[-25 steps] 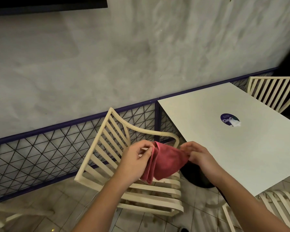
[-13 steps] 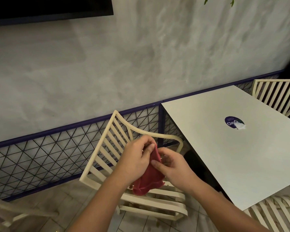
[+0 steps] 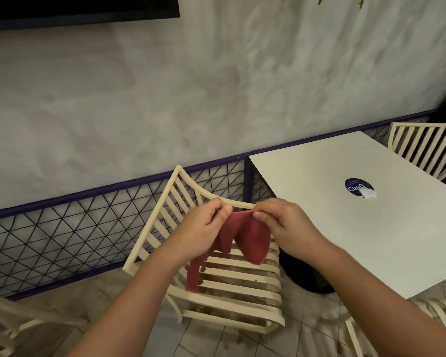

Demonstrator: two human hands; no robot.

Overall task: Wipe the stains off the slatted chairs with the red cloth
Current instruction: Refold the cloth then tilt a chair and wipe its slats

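Hands sit further apart than 0.5 s ago: left hand (image 3: 204,225) and right hand (image 3: 286,222) each pinch the top edge of the limp red fabric cloth (image 3: 245,238), which hangs over the seat of the cream slatted chair (image 3: 237,279).

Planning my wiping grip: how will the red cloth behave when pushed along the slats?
Probably floppy: the red cloth sags in folds between the left hand and right hand, which pinch its top edge. Likely light, since fingertip pinches carry it. Pushed, it may bunch.
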